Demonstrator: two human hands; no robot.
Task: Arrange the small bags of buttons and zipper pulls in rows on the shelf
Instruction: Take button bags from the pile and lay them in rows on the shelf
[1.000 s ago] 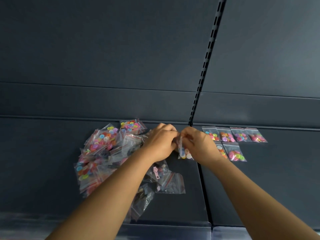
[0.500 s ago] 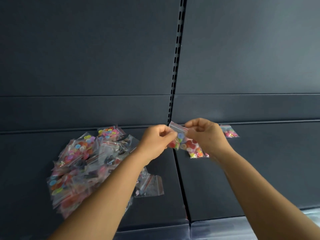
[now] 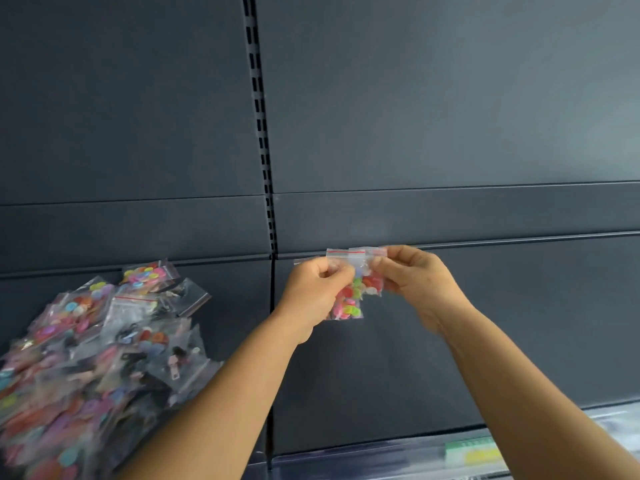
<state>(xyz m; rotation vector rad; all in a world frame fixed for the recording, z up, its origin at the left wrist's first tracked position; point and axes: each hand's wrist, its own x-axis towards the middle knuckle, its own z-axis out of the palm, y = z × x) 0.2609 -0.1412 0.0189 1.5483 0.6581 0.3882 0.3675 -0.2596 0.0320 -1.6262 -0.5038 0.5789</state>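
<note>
Left hand [image 3: 313, 292] & right hand [image 3: 414, 277] both pinch small clear zip bags of coloured buttons [image 3: 349, 292], maybe two or three, held above dark grey shelf [image 3: 381, 368]; heap of similar bags [image 3: 90, 358] lies left.

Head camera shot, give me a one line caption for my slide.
Both hands, left hand and right hand, pinch small bags of buttons above the dark shelf, beside the unsorted pile.
</note>
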